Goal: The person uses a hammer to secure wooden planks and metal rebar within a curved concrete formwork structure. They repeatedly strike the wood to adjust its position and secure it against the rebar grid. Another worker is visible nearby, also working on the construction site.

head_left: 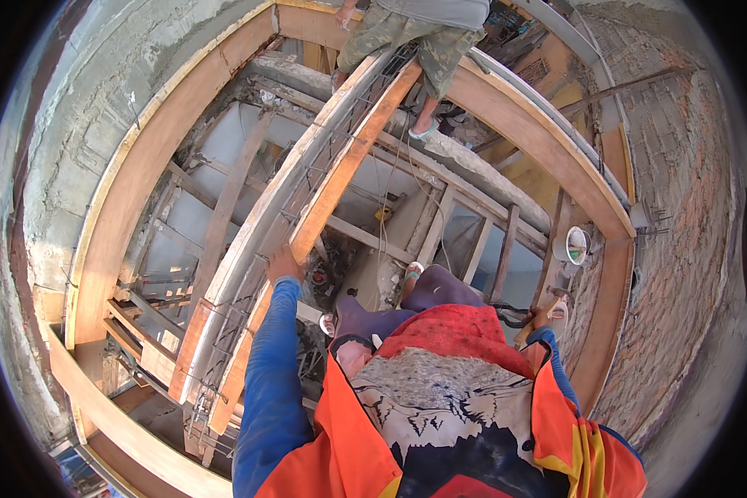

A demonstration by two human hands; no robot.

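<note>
My left hand point(285, 264) is closed over the upper edge of a long wooden formwork board point(340, 178), my arm stretched forward along it. Beside that board, steel reinforcing bars point(307, 178) run in the narrow trough, with a second, pale-edged board point(253, 236) on its far side. Off to the right, my right hand point(541, 315) is closed around a hammer point(523, 334) whose wooden handle end sticks out below the fist. A pale looped piece and a dark cable point(513, 314) show close to that hand; their details are too small to make out.
Another person point(427, 33) in camouflage trousers straddles the trough ahead. A white bucket point(574, 245) hangs or stands at the right, near a curved formwork side point(548, 124). Wooden props and crosspieces point(369, 238) span a deep drop below me. A brick wall point(672, 249) rises at right.
</note>
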